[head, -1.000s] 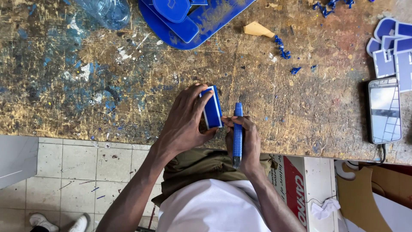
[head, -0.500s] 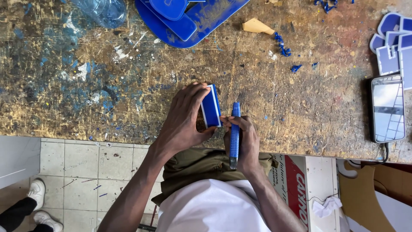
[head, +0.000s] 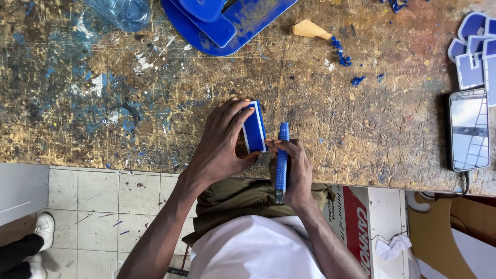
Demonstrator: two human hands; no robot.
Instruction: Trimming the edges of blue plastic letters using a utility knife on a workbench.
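Since a second ago the hands have barely shifted: the blue block sits a touch more upright in the left hand, and a white shoe (head: 44, 227) has come into the lower left corner over the tiled floor (head: 103, 201).

The left hand (head: 219, 147) wraps around a small blue block with a white edge (head: 254, 126), fingers curled over its top and far side, thumb pressing from below. The block stands on its narrow side just above the near edge of the workbench (head: 129, 119), tilted slightly to the right.

The right hand (head: 292, 173) is closed around a blue knife (head: 282, 160), held nearly upright, its tip just beside the block's right edge; whether the tip touches the block cannot be told. The thumb and forefinger pinch the handle near its upper end, and the other fingers fold behind it.

The workbench is rough, chipped board smeared with blue paint. At the top lie large blue plastic pieces (head: 227, 26) and a clear plastic bottle (head: 119, 13). Curled blue shavings (head: 341, 51) lie beside a tan scrap (head: 309, 29). At the right, well apart from the hands, a phone (head: 468, 129) rests below a pile of blue and white cut shapes (head: 473, 57).
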